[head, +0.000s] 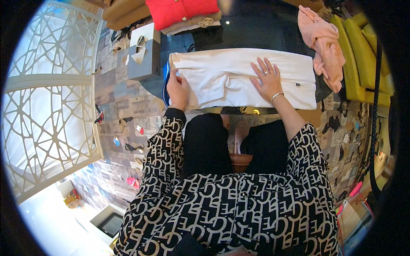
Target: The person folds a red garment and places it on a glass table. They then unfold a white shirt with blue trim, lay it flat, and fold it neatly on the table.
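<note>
A white garment (205, 73), folded into a long rectangle, lies flat across the dark glossy table (256, 32). Blue and dark trim shows at its left end. There my left hand (178, 90) rests on the cloth with its fingers curled; whether it pinches the fabric cannot be told. My right hand (268, 80) lies palm down on the garment right of its middle, fingers spread, with a ring and a bracelet on. A small dark tag (298, 84) sits near the garment's right end.
Folded clothes with a red knit (182, 14) on top stand at the table's far left. A grey tissue box (144, 57) is at the left edge. A crumpled pink cloth (323, 44) lies right, beside a yellow-green cushioned seat (362, 60). A white lattice panel (53, 80) stands farther left.
</note>
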`<state>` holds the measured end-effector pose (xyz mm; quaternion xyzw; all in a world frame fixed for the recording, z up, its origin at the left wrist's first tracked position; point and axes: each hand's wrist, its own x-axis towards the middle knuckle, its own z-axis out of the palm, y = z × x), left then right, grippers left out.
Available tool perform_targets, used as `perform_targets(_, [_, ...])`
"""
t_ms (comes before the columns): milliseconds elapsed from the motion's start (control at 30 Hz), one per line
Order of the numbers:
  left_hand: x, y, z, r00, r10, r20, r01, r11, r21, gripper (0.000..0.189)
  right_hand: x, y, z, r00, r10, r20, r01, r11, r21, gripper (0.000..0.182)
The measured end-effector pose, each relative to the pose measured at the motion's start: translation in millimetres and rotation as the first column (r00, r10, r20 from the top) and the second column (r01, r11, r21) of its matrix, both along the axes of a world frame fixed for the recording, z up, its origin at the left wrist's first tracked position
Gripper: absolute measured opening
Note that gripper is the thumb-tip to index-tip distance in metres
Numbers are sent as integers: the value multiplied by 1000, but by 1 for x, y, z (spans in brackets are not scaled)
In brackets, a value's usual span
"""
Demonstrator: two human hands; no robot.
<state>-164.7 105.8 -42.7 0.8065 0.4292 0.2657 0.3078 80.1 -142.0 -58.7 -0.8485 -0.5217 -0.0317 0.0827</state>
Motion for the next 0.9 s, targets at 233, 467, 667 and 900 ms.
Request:
perform_targets(233, [-14,11,-22,995,-12,-99,26,990,141,31,3,-2,-2,1000,10,24,-10,1000,-1,54])
perform_targets(467, [8,18,-15,999,-40,-25,44,976,215,23,2,-3,-3,1000,-7,11,7,1000,-2,55])
perform_targets(667, [13,31,-28,997,-81,2,77,959,273,29,2,-3,-1,1000,-4,-13,4,1000,20,55])
perform_targets(900, [18,18,-23,990,-55,-128,100,923,373,45,1,-7,-1,1000,17,-20,-15,995,99,53])
